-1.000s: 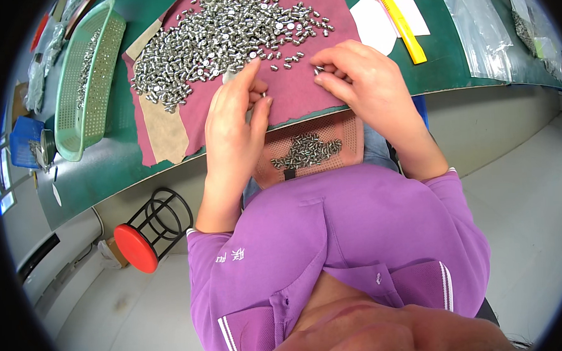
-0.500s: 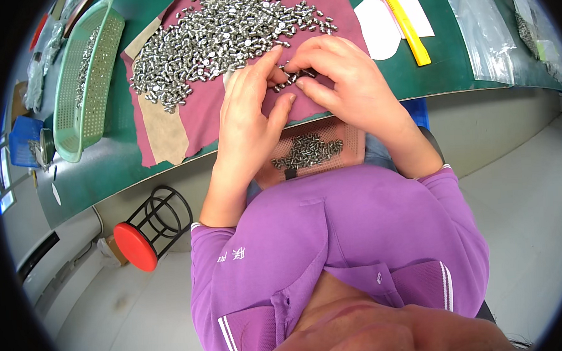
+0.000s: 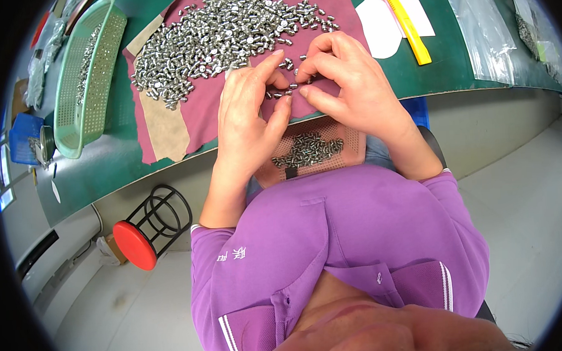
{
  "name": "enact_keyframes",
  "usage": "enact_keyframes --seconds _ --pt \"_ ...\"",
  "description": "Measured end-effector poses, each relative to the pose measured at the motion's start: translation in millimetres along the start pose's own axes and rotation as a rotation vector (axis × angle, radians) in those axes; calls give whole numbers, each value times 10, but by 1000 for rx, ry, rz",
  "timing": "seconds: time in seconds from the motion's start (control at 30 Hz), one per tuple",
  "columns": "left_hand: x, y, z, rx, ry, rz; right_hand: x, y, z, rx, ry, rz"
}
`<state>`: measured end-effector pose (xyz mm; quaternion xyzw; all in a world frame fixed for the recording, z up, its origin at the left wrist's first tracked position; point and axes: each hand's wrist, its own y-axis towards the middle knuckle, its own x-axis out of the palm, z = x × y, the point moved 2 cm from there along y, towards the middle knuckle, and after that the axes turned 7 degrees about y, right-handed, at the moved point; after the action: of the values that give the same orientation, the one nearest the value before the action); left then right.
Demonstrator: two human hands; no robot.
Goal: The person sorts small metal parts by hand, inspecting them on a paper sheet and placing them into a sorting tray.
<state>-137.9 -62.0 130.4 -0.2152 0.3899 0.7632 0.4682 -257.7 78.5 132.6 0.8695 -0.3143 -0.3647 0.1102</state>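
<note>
A large heap of small, shiny, cylindrical metal parts point(image 3: 225, 37) lies on a dark pink cloth point(image 3: 197, 124) on the green table. My left hand point(image 3: 247, 108) rests at the cloth's near edge, its fingers curved and the thumb standing apart from them, with several loose parts beside the fingertips. Facing it, my right hand point(image 3: 345, 75) is curled, thumb and fingers close together around a small metal part point(image 3: 294, 86). Fingers partly hide the parts between the hands. Below the table edge, a pink perforated basket point(image 3: 348, 135) on my lap holds more, darker-looking metal parts point(image 3: 308, 150).
To the left stands a long green perforated basket point(image 3: 71, 103) with metal parts inside. A yellow utility knife point(image 3: 408, 25) lies on white paper point(image 3: 378, 30) at the right, beside clear plastic bags point(image 3: 478, 29). A red-topped stool point(image 3: 135, 244) stands on the floor at left.
My hands have drawn slightly apart, and the fingers of the right hand have lifted a little. More of the loose parts between the hands now shows.
</note>
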Motion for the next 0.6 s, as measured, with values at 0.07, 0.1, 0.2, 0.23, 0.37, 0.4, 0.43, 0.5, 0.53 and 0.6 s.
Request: enact_keyframes --seconds 0.07,0.1,0.2,0.23,0.37,0.4,0.43,0.5,0.53,0.6 --pt "2 10 2 38 -6 31 2 15 -26 -33 33 4" --pt "1 12 -1 40 -8 31 1 15 -29 -31 29 5" --pt "-4 9 -6 53 30 15 8 12 -17 -17 7 -25" --pt "-6 5 -3 32 25 12 7 12 -12 -29 12 -28" --pt "-18 13 -6 -17 -13 -26 -15 4 1 -77 29 -53" --pt "-23 13 -3 -16 -12 -26 -16 6 -5 -77 29 -53" --pt "-32 11 -2 -18 -40 -13 -22 9 -10 -70 55 -25" --pt "-49 10 -6 -19 -68 -1 -32 7 -9 -63 80 3" --pt "-57 9 -10 -15 -57 -19 -39 2 3 -63 71 9" --pt "-62 10 -12 -10 -44 -37 -45 -5 17 -63 64 15"
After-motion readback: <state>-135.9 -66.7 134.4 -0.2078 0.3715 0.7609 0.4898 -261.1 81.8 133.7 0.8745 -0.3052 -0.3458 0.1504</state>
